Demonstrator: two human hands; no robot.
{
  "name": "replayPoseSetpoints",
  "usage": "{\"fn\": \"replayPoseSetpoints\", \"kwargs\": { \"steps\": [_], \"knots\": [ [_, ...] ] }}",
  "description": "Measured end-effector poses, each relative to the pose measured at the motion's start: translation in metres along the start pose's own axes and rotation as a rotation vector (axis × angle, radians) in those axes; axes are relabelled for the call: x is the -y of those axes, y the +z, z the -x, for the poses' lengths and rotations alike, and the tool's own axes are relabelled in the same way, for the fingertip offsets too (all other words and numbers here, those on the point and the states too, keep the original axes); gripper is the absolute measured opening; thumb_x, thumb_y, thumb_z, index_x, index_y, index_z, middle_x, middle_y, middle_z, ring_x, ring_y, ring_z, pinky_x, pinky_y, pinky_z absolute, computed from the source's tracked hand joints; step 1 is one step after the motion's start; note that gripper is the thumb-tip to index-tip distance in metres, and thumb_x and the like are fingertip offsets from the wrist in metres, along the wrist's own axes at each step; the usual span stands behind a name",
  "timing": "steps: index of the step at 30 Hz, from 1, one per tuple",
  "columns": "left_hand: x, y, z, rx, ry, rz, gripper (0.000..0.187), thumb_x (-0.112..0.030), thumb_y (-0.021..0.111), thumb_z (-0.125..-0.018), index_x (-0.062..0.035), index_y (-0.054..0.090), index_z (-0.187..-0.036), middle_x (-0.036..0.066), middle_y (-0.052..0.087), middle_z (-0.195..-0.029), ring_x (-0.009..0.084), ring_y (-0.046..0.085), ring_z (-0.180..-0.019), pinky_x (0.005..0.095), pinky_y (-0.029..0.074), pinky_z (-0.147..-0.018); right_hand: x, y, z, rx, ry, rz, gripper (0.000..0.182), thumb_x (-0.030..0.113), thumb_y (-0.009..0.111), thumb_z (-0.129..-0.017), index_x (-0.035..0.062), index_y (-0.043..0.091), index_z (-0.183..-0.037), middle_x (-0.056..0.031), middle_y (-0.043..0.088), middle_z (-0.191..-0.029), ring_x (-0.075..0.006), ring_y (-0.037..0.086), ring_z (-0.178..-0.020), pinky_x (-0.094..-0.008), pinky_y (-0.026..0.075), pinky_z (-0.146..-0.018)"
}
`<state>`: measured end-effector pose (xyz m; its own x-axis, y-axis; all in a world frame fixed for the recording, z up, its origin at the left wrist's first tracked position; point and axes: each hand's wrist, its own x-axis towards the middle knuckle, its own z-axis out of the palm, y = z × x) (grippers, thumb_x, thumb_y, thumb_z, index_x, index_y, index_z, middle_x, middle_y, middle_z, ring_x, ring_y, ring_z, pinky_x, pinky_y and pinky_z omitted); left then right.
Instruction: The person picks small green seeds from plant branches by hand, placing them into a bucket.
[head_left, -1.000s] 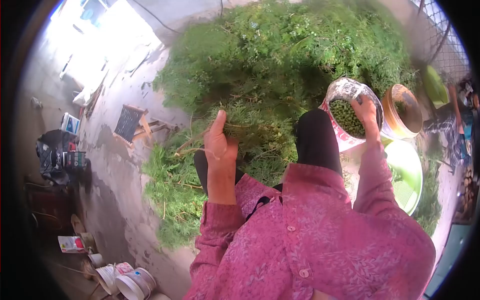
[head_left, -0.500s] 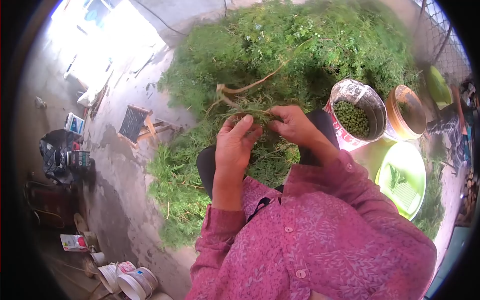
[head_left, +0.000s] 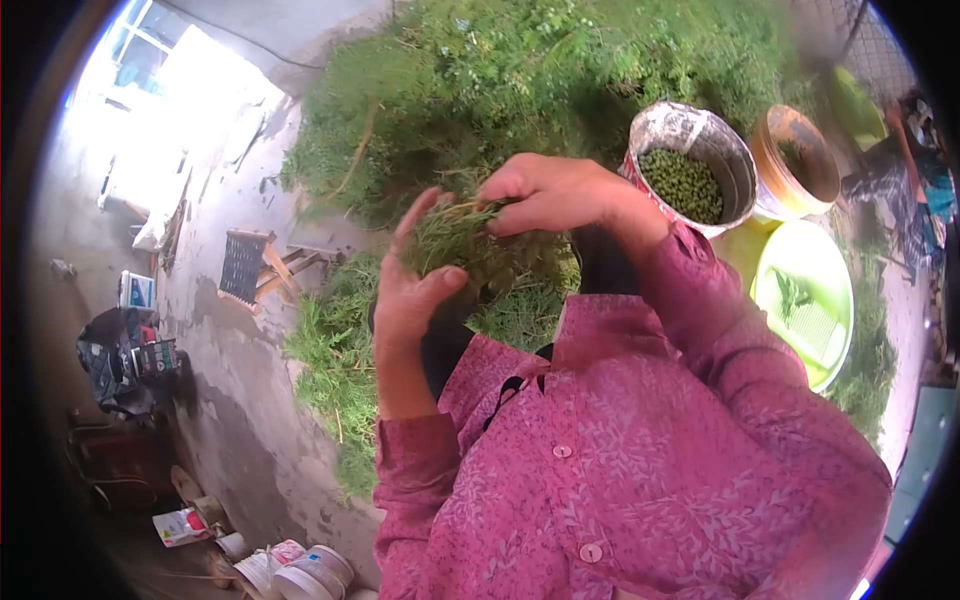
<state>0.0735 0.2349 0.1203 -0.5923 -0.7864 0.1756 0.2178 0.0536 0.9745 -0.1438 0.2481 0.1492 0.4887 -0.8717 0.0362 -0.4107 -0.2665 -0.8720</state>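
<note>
Lying at right hand grip, between left hand's parted digits: green sprig.

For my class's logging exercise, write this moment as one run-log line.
left hand: spread open at green sprig; right hand: pinching green sprig; bucket: green berries inside

The evergreen sprig looks feathery and matt, the berries dull, the berry bucket plastic with a rough, crusted inner wall, the slotted basket smooth, glossy plastic, the stool frame bare wood, the floor rough, matt concrete, and the shirt matt cloth with pearly buttons.
</note>
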Motion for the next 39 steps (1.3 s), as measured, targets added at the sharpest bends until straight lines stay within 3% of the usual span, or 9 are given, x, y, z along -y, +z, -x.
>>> {"fn": "replayPoseSetpoints", "kwargs": {
  "steps": [5, 7, 11, 19, 24, 29, 33, 38, 39],
  "knots": [
    [0.005, 0.021, -0.001, -0.23, -0.228, -0.109, 0.039, -0.02, 0.052, -0.09, -0.0009, 0.047, -0.123, 0.01, 0.056, -0.111, 0.0199, 0.054, -0.1, 0.0321, 0.044, -0.087, -0.016, 0.009, -0.015, -0.018, -0.074, 0.043, 0.029, 0.012, 0.058, -0.075, 0.0023, 0.06, -0.102, -0.0065, 0.063, -0.078, -0.0112, 0.054, -0.066, -0.0264, 0.043, -0.06],
    [0.007, 0.014, -0.004, -0.269, -0.311, 0.196, 0.037, -0.025, 0.051, -0.09, -0.0028, 0.049, -0.12, 0.011, 0.056, -0.109, 0.0223, 0.056, -0.096, 0.0361, 0.047, -0.082, -0.013, 0.006, -0.014, -0.101, -0.002, 0.127, 0.03, 0.015, 0.061, -0.076, 0.0018, 0.06, -0.103, -0.0063, 0.063, -0.085, -0.0106, 0.056, -0.072, -0.0255, 0.045, -0.064],
    [0.016, -0.007, 0.002, -0.453, -0.388, 0.43, 0.036, -0.027, 0.049, -0.091, -0.0019, 0.05, -0.117, 0.012, 0.057, -0.108, 0.0251, 0.057, -0.093, 0.0396, 0.049, -0.078, -0.036, -0.007, 0.004, -0.665, 0.062, -0.233, 0.035, 0.02, 0.068, -0.078, 0.0012, 0.059, -0.107, -0.0055, 0.063, -0.092, -0.0132, 0.059, -0.083, -0.026, 0.047, -0.077],
    [0.018, -0.032, 0.022, -0.596, -0.248, 0.474, 0.038, -0.026, 0.047, -0.092, 0.0025, 0.047, -0.117, 0.014, 0.055, -0.113, 0.0263, 0.055, -0.1, 0.0404, 0.044, -0.089, -0.078, 0.015, 0.039, -0.688, 0.219, -0.929, 0.019, 0.015, 0.067, -0.079, 0.0004, 0.063, -0.091, -0.0054, 0.063, -0.079, -0.0097, 0.058, -0.067, -0.0199, 0.048, -0.063],
    [0.005, -0.019, 0.025, -0.578, -0.267, 0.454, 0.037, -0.025, 0.045, -0.092, 0.0027, 0.047, -0.117, 0.014, 0.055, -0.113, 0.0262, 0.055, -0.101, 0.0408, 0.044, -0.088, -0.061, 0.026, 0.029, -0.476, 0.244, -0.763, 0.026, 0.018, 0.07, -0.076, 0.0018, 0.062, -0.095, -0.0032, 0.063, -0.083, -0.0109, 0.059, -0.074, -0.0246, 0.048, -0.07],
    [-0.007, 0.003, 0.025, -0.595, -0.293, 0.439, 0.038, -0.025, 0.044, -0.093, 0.0032, 0.046, -0.118, 0.015, 0.055, -0.113, 0.0265, 0.055, -0.101, 0.0406, 0.045, -0.088, -0.057, 0.046, 0.002, -0.597, 0.116, -0.705, 0.031, 0.016, 0.069, -0.077, 0.0008, 0.058, -0.102, -0.0026, 0.062, -0.088, -0.0088, 0.056, -0.076, -0.0228, 0.047, -0.07],
    [-0.009, 0.004, 0.025, -0.523, -0.276, 0.489, 0.037, -0.024, 0.043, -0.093, 0.0036, 0.046, -0.117, 0.015, 0.055, -0.114, 0.0267, 0.055, -0.101, 0.0404, 0.045, -0.088, -0.051, 0.042, 0.0, -0.587, 0.06, -0.768, 0.018, 0.013, 0.067, -0.079, 0.0007, 0.058, -0.088, 0.0013, 0.056, -0.077, -0.0065, 0.052, -0.069, -0.0218, 0.043, -0.062],
    [-0.005, 0.002, 0.031, -0.515, -0.265, 0.448, 0.037, -0.025, 0.042, -0.093, 0.0031, 0.046, -0.117, 0.016, 0.054, -0.114, 0.0274, 0.055, -0.101, 0.0404, 0.045, -0.088, -0.06, 0.042, -0.004, -0.999, -0.079, 0.498, 0.011, 0.011, 0.061, -0.081, 0.0004, 0.056, -0.082, -0.003, 0.059, -0.072, -0.0096, 0.056, -0.065, -0.0244, 0.046, -0.056],
    [-0.007, 0.0, 0.032, -0.535, -0.233, 0.463, 0.038, -0.026, 0.042, -0.093, 0.003, 0.046, -0.118, 0.016, 0.054, -0.114, 0.0276, 0.055, -0.101, 0.0405, 0.045, -0.088, -0.065, 0.033, 0.001, -1.0, -0.08, 0.496, 0.011, 0.011, 0.061, -0.081, 0.0004, 0.056, -0.082, -0.003, 0.059, -0.072, -0.0096, 0.056, -0.065, -0.0244, 0.046, -0.056]
  ]
}}
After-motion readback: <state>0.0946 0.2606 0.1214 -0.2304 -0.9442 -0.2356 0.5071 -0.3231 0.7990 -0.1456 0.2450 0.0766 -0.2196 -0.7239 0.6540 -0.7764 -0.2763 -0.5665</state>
